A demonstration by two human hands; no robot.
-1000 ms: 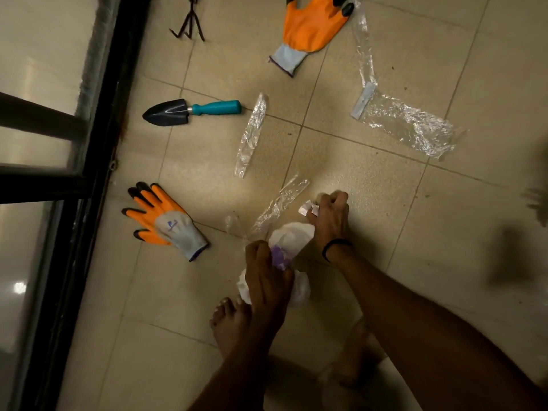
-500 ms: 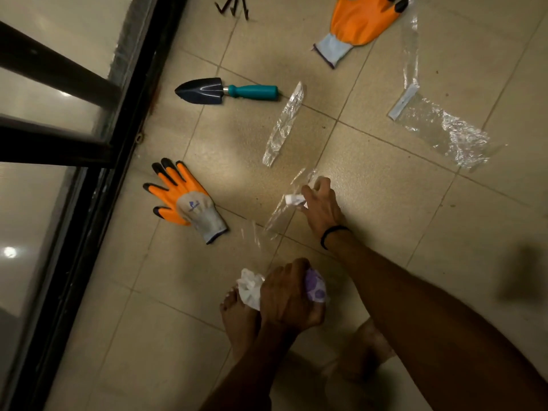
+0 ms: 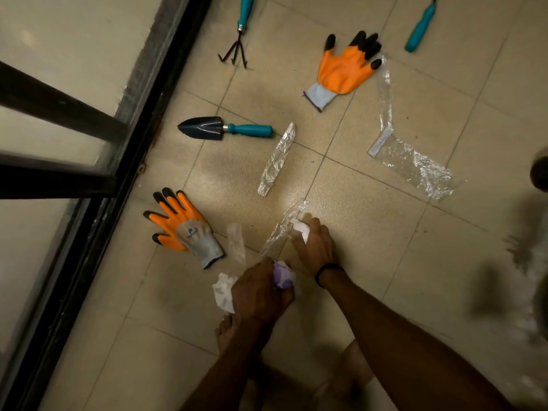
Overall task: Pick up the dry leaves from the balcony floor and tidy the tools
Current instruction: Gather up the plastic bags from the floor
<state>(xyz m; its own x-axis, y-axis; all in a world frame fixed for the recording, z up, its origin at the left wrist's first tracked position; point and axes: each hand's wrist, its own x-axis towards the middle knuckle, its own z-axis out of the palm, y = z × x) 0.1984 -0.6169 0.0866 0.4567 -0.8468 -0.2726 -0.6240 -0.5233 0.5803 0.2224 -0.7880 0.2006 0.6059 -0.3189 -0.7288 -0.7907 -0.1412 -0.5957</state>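
Observation:
My left hand (image 3: 261, 292) grips a crumpled white and purple bag (image 3: 224, 292) just above the tiled floor. My right hand (image 3: 314, 247) pinches a small white scrap (image 3: 301, 228) together with a clear plastic wrapper (image 3: 281, 229) that runs back to the left hand. Tools lie beyond: a black trowel with a teal handle (image 3: 225, 130), a small hand rake (image 3: 238, 43), and a third teal-handled tool (image 3: 421, 25) at the top right. Two orange gloves lie flat, one near the railing (image 3: 184, 226), one further off (image 3: 344, 69). No dry leaves are visible.
More clear wrappers lie on the tiles: a narrow one (image 3: 277, 160), a small one (image 3: 236, 243) and a large one with a long strip (image 3: 412, 164). A black railing frame (image 3: 118, 161) runs along the left. My bare feet (image 3: 228, 330) stand below the hands. A blurred dark shape (image 3: 522, 262) sits at right.
The view has tilted up, bringing the rake and third tool into sight. My left hand has closed tighter round the bag and my right hand has lifted the scrap and wrapper.

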